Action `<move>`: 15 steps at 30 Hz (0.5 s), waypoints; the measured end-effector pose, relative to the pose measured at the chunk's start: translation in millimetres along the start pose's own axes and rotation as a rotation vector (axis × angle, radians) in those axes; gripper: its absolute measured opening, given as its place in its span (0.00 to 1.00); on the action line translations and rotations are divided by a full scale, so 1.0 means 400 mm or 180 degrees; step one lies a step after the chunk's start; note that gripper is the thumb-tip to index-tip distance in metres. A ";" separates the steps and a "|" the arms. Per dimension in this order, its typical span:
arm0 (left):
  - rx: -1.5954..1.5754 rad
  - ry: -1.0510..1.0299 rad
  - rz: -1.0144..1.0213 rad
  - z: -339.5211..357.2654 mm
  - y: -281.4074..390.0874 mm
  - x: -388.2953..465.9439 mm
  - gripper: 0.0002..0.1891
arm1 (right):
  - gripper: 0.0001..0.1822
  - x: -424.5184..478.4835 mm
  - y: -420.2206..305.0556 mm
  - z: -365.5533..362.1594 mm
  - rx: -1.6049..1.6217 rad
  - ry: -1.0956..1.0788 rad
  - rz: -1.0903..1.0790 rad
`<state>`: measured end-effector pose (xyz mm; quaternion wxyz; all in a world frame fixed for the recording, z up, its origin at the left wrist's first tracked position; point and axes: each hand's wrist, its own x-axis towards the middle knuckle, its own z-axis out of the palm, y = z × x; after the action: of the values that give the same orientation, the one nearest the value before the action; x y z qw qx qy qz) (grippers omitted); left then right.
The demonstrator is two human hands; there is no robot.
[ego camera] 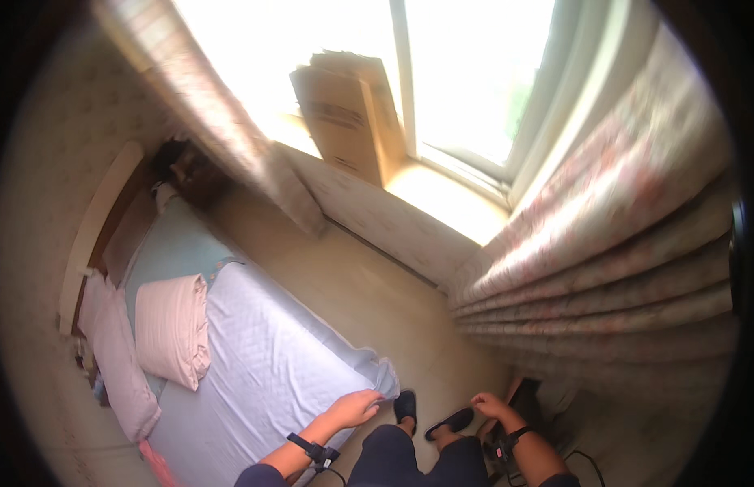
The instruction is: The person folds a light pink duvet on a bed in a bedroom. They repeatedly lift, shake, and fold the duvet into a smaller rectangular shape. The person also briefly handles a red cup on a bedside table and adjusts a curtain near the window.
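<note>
My left hand [356, 408] is over the near corner of a bed, beside the ruffled edge of a pale lavender sheet [279, 341]; whether it touches the cloth I cannot tell. On the right, my right hand [490, 406] hangs above the floor near my dark slipper, its fingers loosely curled, with nothing visible in it. A folded pink quilt [170, 329] lies on the bed, next to a long pink pillow [122, 365] by the headboard. Both wrists wear black straps with small devices.
Tall cardboard boxes [343, 122] stand on the windowsill [456, 204]. Floral curtains [584, 262] hang at both sides of the window. Tiled floor [346, 286] runs between bed and wall. Dark furniture [526, 405] stands by my right arm, and a dark cabinet [200, 176] beyond the bed's head.
</note>
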<state>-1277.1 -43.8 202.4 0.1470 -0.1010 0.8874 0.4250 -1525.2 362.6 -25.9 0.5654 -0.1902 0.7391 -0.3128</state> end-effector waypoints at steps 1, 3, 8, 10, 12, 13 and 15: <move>0.0022 0.0210 0.0026 -0.038 0.023 -0.033 0.18 | 0.14 -0.031 -0.138 -0.049 0.0074 0.0103 -0.0167; 0.0369 0.0664 0.0133 -0.125 0.034 -0.087 0.18 | 0.17 -0.119 -0.464 -0.118 -0.0100 0.0196 -0.0565; 0.0262 0.1447 -0.0085 -0.331 0.148 -0.134 0.16 | 0.20 -0.228 -0.962 -0.204 -0.0104 -0.0116 -0.0935; 0.0082 0.1557 -0.0359 -0.339 0.140 -0.120 0.15 | 0.20 -0.231 -1.092 -0.206 -0.0493 -0.0215 -0.0964; -0.0037 0.1628 -0.0536 -0.330 0.106 -0.091 0.15 | 0.18 -0.176 -1.143 -0.234 -0.0598 -0.0336 -0.1058; -0.0140 0.1674 -0.0633 -0.333 0.103 -0.090 0.15 | 0.18 -0.153 -1.178 -0.240 -0.0702 -0.0391 -0.1064; -0.0334 0.1761 -0.0811 -0.357 0.096 -0.076 0.15 | 0.17 -0.108 -1.264 -0.251 -0.0894 -0.0485 -0.1089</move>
<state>-1285.2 -130.2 326.1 -0.0535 -0.3307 0.8508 0.4048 -1645.5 45.0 364.2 0.5263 -0.4125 0.6876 -0.2830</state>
